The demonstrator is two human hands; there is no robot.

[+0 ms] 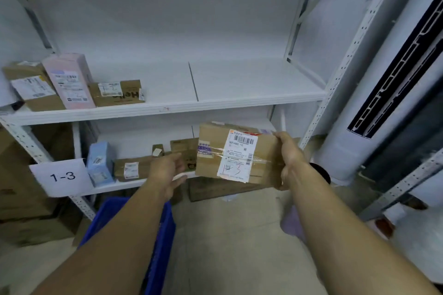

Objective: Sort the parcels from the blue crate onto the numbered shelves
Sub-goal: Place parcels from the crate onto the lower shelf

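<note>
My right hand [288, 159] grips the right end of a brown cardboard parcel [213, 153], held in the air in front of the lower shelf [124, 184]. Its white label carries a barcode and a red handwritten "1-3". My left hand [167, 172] hovers just left of the parcel with relaxed fingers, not touching it. A paper sign reading "1-3" [62, 176] hangs on the shelf's left post. The blue crate [163, 242] stands on the floor under my left forearm; its inside is hidden.
The lower shelf holds a light-blue box [99, 163] and several brown parcels [130, 168]. On the middle shelf [239, 84] stand a pink box [70, 80] and two brown parcels at the left. A white cylinder [374, 93] stands to the right, cartons at far left.
</note>
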